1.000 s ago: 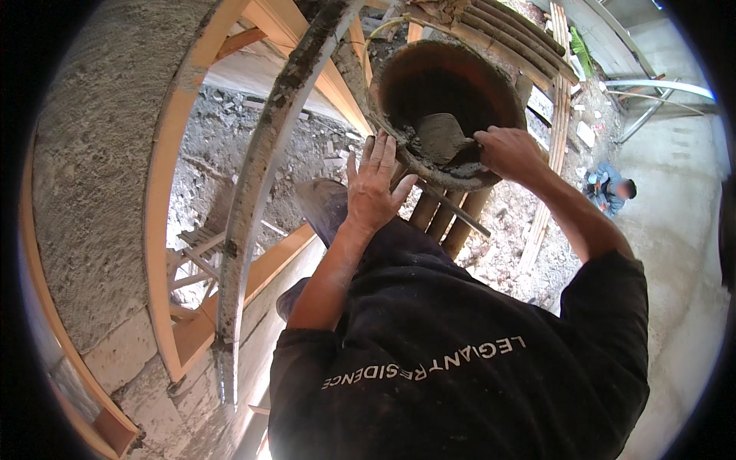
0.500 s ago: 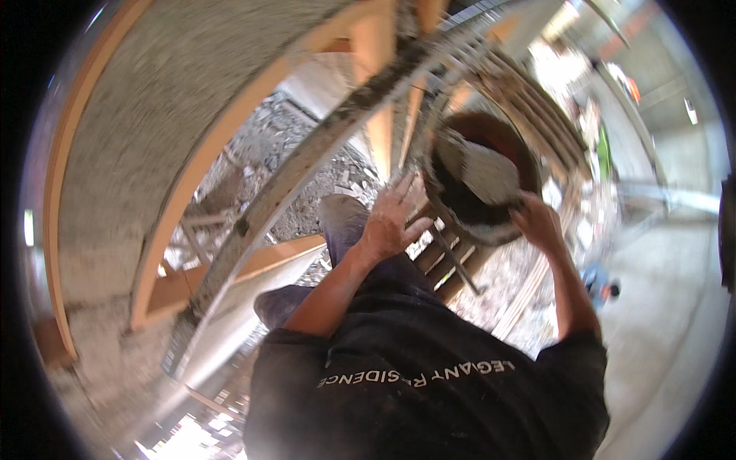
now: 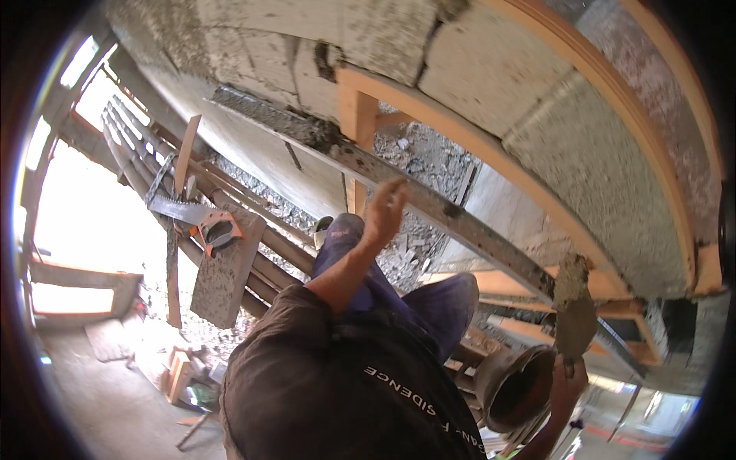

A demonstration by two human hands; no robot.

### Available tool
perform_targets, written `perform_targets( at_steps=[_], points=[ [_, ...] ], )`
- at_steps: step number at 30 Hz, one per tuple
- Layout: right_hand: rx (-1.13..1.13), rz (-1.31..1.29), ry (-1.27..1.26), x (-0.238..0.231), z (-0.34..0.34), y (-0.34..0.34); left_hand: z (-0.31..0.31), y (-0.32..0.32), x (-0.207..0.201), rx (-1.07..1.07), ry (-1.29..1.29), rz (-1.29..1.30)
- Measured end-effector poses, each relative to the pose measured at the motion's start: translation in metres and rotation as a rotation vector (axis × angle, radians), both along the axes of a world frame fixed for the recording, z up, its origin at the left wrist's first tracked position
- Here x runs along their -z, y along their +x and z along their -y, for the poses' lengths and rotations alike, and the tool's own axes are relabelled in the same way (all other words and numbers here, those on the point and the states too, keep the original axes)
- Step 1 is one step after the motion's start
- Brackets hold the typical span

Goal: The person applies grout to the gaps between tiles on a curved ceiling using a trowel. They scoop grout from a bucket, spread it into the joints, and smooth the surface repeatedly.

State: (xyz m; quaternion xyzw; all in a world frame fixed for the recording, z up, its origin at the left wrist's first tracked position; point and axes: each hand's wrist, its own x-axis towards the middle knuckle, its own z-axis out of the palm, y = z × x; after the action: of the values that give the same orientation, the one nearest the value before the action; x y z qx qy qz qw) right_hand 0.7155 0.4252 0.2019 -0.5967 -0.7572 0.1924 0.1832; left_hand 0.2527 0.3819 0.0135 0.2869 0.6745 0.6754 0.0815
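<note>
My right hand [image 3: 566,383], low on the right, is closed round the handle of a trowel [image 3: 576,326]. Grey wet mortar [image 3: 571,277] sits on the far part of its blade, close to the wall. Beside that hand, tilted, is a dark round bucket [image 3: 491,389] with a grimy rim. My left hand [image 3: 386,213] is raised above my knee with its fingers loosely bent and apart, nothing seen in them. It is nearest to a long mortar-stained straight bar [image 3: 429,201] that runs along the wall; whether it touches the bar I cannot tell.
Orange wooden frames [image 3: 460,132] edge an opening in the block wall [image 3: 491,92], with rubble beyond. On the left, a handsaw [image 3: 180,208] lies by a cement-smeared board [image 3: 222,280] on wooden poles [image 3: 284,264]. Scrap wood [image 3: 178,376] lies below.
My view has swung left along the wall. The trowel has come out of the bucket with mortar on it and is now beside the wall. My left hand has moved from near the bucket to the bar.
</note>
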Motion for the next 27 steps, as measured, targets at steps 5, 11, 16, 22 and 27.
perform_targets(
  at_steps=[5, 11, 16, 22, 27],
  points=[
    [-0.387, 0.058, 0.158, -0.041, -0.031, -0.176, 0.009, -0.132, -0.02, -0.242, 0.356, 0.278],
    [-0.802, 0.075, 0.137, -0.063, -0.034, -0.37, -0.003, -0.234, -0.076, -0.314, 0.75, 0.478],
    [-0.925, 0.146, 0.129, -0.07, -0.018, -0.49, -0.008, -0.26, -0.108, -0.139, 0.937, 0.543],
    [-0.78, 0.313, -0.101, -0.09, 0.001, -0.574, -0.017, -0.272, -0.12, -0.141, 1.129, 0.714],
    [-0.671, 0.466, -0.075, -0.112, 0.012, -0.601, -0.022, -0.275, -0.119, -0.159, 1.107, 0.77]
  ],
)
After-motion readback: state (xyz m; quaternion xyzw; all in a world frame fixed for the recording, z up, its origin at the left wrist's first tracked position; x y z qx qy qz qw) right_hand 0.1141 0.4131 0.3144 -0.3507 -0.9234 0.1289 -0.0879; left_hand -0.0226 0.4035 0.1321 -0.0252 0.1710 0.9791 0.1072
